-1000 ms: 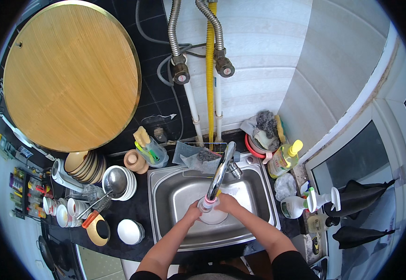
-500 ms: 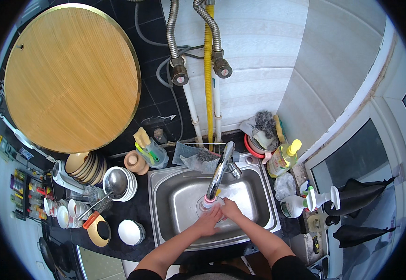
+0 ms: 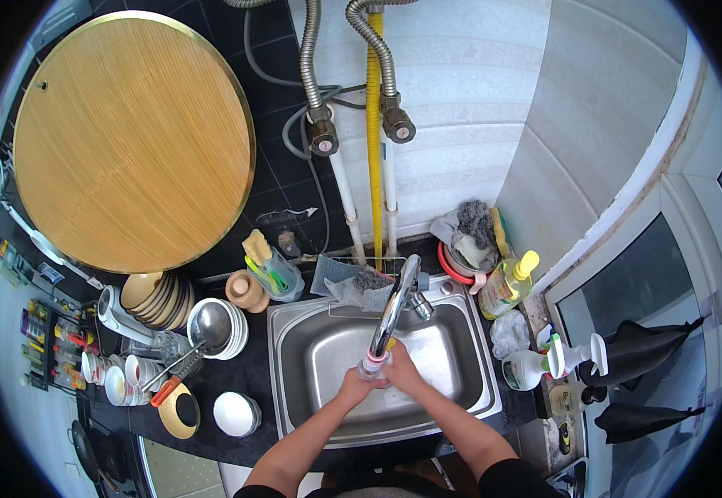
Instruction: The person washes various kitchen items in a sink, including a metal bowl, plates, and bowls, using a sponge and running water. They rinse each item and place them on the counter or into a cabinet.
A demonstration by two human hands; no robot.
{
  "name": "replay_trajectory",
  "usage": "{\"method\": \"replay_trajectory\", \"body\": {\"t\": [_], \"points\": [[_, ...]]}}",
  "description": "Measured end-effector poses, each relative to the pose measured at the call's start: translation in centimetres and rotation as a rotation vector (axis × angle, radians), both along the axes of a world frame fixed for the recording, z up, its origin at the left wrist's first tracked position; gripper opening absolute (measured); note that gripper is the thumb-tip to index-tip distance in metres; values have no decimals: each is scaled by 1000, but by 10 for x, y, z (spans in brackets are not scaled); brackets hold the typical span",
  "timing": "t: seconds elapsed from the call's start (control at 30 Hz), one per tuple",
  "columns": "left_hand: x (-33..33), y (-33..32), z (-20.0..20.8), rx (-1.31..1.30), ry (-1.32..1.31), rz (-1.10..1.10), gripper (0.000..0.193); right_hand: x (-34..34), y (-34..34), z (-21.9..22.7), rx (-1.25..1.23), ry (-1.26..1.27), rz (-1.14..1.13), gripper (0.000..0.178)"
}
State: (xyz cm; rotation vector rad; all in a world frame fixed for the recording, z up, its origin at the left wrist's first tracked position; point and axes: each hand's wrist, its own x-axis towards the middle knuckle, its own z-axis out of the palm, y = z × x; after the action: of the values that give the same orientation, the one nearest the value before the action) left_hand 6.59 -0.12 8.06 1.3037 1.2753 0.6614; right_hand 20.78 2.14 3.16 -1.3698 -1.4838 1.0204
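Both of my hands are closed below the end of the chrome faucet (image 3: 393,307), over the steel sink (image 3: 336,319). My left hand (image 3: 359,388) grips a clear, see-through vessel (image 3: 369,372) right under the spout's pink ring. From the right, my right hand (image 3: 401,368) wraps around the same vessel, its fingertips partly hidden. Between the hands, most of the vessel is covered, so its exact kind is not plain. A small yellow bit (image 3: 391,343) shows behind the spout, beside my right fingers.
Left of the sink stand stacked white bowls (image 3: 234,412), a ladle (image 3: 210,325) resting on bowls, and a wooden mortar (image 3: 245,290). To the right are a dish soap bottle (image 3: 504,288) and spray bottles (image 3: 528,368). A wire rack (image 3: 352,312) spans the sink's back.
My hands have closed in around the vessel beneath the spout. The right hand has moved slightly up and left, and the vessel's wide round outline no longer shows. The view has shifted slightly.
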Motion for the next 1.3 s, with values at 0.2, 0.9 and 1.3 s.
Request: {"method": "replay_trajectory", "body": {"t": [0.2,0.9,1.3], "points": [[-4,8,11,-296,-226,86,34,-6,-1,27,-99,-213,-81,57],[-33,15,-36,-605,-923,180,38,23,-40,0,-742,1462,-57,21],[-32,11,-46,-708,-703,191,49,-5,-11,18,-596,1453,-177,24]]}}
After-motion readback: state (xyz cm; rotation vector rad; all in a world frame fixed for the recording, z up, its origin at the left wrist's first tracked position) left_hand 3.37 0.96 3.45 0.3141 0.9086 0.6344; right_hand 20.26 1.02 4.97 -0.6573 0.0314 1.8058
